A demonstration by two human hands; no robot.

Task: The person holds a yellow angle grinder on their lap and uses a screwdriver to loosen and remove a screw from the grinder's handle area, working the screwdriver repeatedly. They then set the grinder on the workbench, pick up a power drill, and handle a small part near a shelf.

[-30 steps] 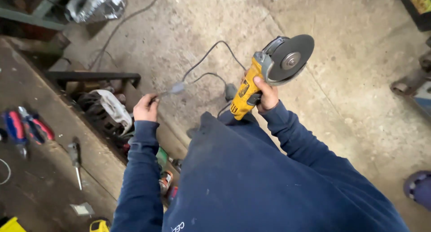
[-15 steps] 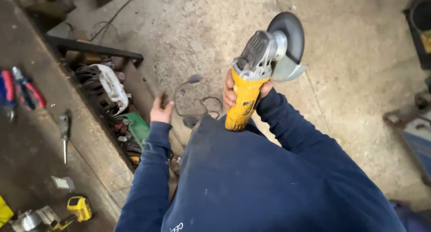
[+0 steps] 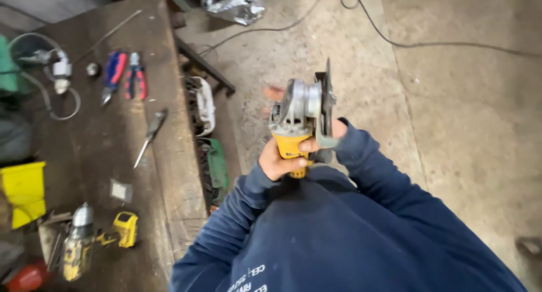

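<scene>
Your left hand (image 3: 279, 162) is wrapped tight around the yellow body of the grinder (image 3: 299, 120), thumb across the front, holding it upright in front of your chest above the concrete floor (image 3: 463, 117). The grinder's grey metal head points away from you, and its disc (image 3: 326, 97) stands edge-on to the camera, with the guard just to its right. Your right hand (image 3: 334, 131) sits mostly hidden behind the disc and guard; only a patch of it shows above the blue cuff, so you cannot tell whether it grips the tool or merely rests against it. A blurred fingertip shows beyond the grinder head on the left. The two hands are close together, one on either side of the tool. To your left runs the dark tabletop (image 3: 113, 139). On it lie pliers (image 3: 135, 74) with red and blue handles beside a second blue and red tool, a screwdriver (image 3: 149, 135) nearer you, a white cable with a plug (image 3: 59, 72) at the far end, a small yellow tape measure (image 3: 125, 229) and a yellow and grey power tool (image 3: 76, 244) near the corner. A black cable (image 3: 395, 40) trails across the floor ahead.
</scene>
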